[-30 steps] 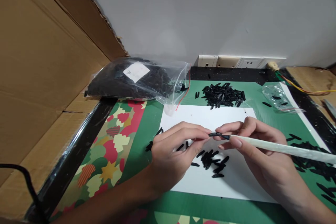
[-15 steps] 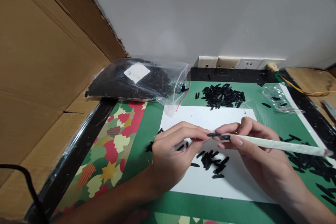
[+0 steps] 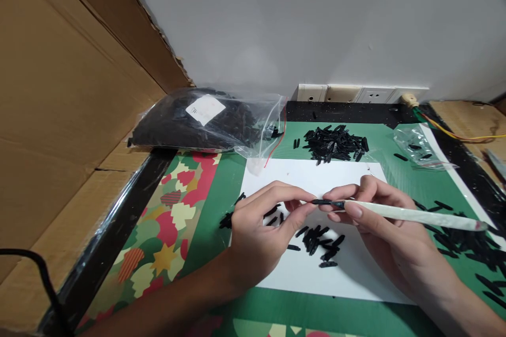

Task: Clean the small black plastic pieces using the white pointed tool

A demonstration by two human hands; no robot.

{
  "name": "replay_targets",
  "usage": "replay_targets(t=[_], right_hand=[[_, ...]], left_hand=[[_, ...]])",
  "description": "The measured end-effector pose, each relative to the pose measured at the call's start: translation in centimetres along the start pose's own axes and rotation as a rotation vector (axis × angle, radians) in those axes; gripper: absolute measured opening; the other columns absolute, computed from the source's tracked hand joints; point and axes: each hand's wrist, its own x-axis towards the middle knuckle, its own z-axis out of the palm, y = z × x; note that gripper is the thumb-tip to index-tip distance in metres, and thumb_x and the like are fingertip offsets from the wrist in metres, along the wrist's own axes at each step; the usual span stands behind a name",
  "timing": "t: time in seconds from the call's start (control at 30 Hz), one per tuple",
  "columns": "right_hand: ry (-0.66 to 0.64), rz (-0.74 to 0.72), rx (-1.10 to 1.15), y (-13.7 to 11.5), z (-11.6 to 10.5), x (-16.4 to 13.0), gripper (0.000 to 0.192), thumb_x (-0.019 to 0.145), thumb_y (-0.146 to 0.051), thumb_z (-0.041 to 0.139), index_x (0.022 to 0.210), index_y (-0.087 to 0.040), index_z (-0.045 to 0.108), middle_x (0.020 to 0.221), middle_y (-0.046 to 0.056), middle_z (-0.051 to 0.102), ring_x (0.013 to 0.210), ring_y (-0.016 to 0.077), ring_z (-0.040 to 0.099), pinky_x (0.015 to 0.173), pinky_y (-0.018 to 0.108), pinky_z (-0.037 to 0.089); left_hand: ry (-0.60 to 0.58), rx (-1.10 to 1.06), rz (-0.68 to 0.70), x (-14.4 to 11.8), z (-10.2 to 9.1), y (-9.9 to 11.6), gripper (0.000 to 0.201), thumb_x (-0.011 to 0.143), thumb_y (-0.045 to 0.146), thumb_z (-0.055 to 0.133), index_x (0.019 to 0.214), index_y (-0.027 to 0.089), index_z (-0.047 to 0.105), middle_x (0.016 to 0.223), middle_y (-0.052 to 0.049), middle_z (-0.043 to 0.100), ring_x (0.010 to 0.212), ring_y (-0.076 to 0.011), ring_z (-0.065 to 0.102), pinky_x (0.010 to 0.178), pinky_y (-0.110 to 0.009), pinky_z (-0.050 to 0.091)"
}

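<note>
A plain grey wall [image 3: 253,21] stands behind a table [image 3: 343,111] covered in green, with cardboard [image 3: 71,89] along the left side. In the head view, the work looks to be partway through, on one black strip [image 3: 321,201] held up between the two hands above a sheet of white paper [image 3: 304,279]. Plenty of loose strips lie about: a small cluster [image 3: 315,239] on the paper, a heap [image 3: 336,143] behind it and a pile [image 3: 470,245] at the right, while a large clear bag [image 3: 169,124] holds a dark mass. Which of these are finished cannot be told. The left hand [image 3: 261,229], wrist bent inward, pinches the strip's left end between thumb and fingers; the right hand [image 3: 395,242] grips a pale stick [image 3: 422,215] like a pen, its dark tip against or just beside the strip's other end.
</note>
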Motion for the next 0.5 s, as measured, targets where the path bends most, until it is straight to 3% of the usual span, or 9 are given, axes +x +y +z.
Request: replay_targets(t=[0.5], right_hand=[[-0.015, -0.040, -0.022, 0.04, 0.07, 0.03, 0.033, 0.092, -0.031, 0.088, 0.077, -0.022, 0.060, 0.106, 0.004, 0.083, 0.089, 0.0173, 0.078, 0.087, 0.028, 0.064]], left_hand=[[-0.015, -0.028, -0.017, 0.12, -0.09, 0.04, 0.024, 0.090, 0.002, 0.083, 0.104, 0.020, 0.077, 0.088, -0.002, 0.080, 0.078, -0.0149, 0.076, 0.071, -0.026, 0.062]])
